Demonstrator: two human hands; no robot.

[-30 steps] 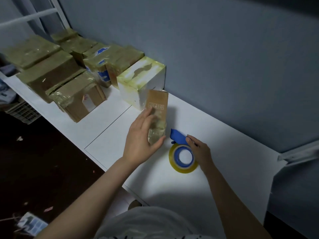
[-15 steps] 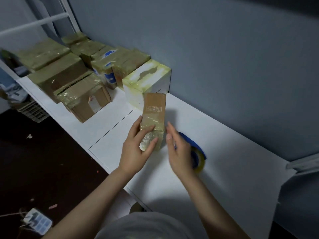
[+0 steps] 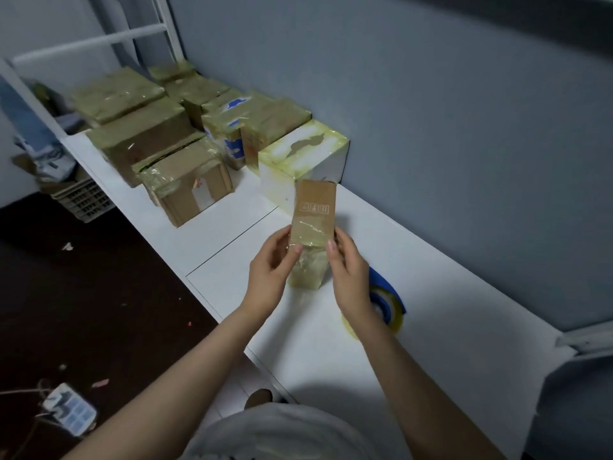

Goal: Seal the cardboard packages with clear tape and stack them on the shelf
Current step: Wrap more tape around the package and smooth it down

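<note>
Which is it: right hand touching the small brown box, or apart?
Touching. Head view: the right hand pinches the small brown box at its taped right side.

A blue-grey wall (image 3: 464, 127) is rising behind the white shelf (image 3: 447, 310), with a white metal frame (image 3: 99, 41) standing at its far end. The dark floor (image 3: 99, 293) is lying in dim light, carrying scattered scraps, a slatted crate (image 3: 83, 200) and what may be a power strip (image 3: 69, 410).
</note>
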